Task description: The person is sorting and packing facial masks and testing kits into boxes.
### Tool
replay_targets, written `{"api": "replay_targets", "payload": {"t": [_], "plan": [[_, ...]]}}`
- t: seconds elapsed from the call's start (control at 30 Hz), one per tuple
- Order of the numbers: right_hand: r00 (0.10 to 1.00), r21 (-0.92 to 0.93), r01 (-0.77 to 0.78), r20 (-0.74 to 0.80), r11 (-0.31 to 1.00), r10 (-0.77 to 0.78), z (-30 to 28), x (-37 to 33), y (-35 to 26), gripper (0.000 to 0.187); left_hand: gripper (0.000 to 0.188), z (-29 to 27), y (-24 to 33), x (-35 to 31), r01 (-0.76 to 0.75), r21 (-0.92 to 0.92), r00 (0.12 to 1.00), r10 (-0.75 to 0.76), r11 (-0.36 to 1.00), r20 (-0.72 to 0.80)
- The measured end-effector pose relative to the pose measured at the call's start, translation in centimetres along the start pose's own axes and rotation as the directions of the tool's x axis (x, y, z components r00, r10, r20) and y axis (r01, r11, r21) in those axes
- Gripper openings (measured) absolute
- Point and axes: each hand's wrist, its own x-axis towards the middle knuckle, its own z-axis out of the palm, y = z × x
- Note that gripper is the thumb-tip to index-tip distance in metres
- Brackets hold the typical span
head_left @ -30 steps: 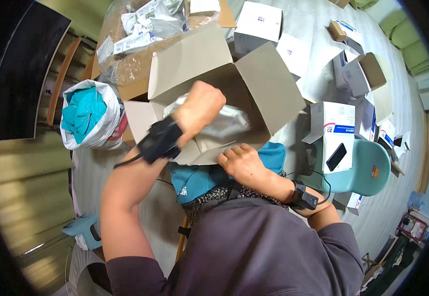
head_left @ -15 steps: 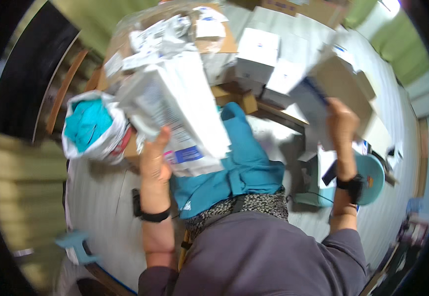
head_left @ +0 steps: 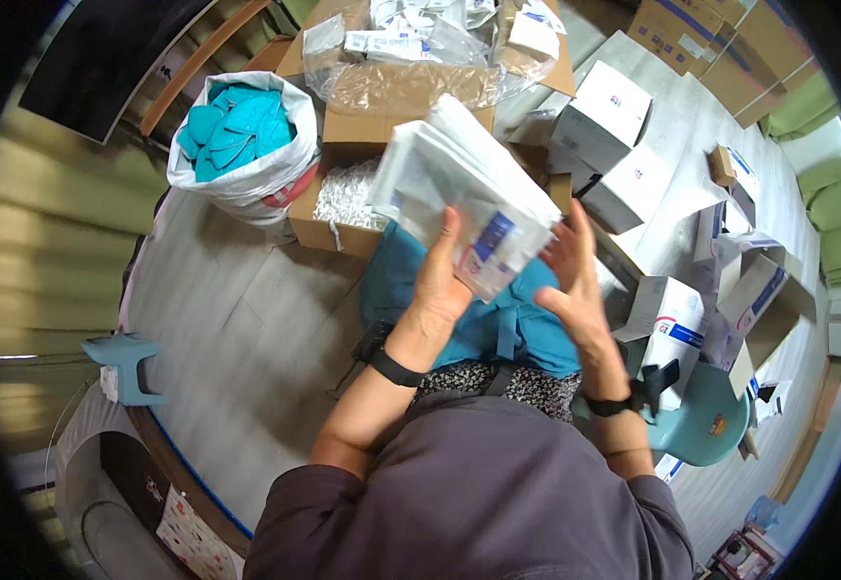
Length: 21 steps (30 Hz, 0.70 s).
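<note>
My left hand grips the lower end of a stack of flat, translucent white plastic packets, its thumb lying over the front one. The packets have blue printed labels and fan out slightly toward the top. Close to the stack's right edge is my right hand, its fingers and thumb spread and nothing held in it. Whether its fingertips touch the packets I cannot tell. Beneath both hands, a teal cloth covers my lap.
A white sack of teal pieces stands at left. Ahead, a cardboard box holds plastic-wrapped packets above an open carton of white bits. White boxes stand right of it. A blue-striped white box rests by a teal stool.
My right hand has come in from the right to beside the packets; the blurred flat, dark bluish thing at it earlier is gone from it. My left hand still holds the stack. The view has shifted.
</note>
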Motion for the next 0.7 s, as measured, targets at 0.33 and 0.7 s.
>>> {"api": "replay_targets", "payload": {"t": [0.33, 0.7], "plan": [[0.922, 0.018, -0.377, 0.109, 0.926, 0.373, 2.1, 2.1, 5.5, 0.047, 0.032, -2.0, 0.5, -11.7, 0.475, 0.823, 0.700, -0.700, 0.311, -0.140], [0.987, -0.707, 0.143, 0.149, 0.692, -0.052, 1.2, -1.4, 13.2, 0.058, 0.043, -12.1, -2.0, -4.2, -0.353, 0.862, 0.876, 0.196, -0.364, 0.441]]}}
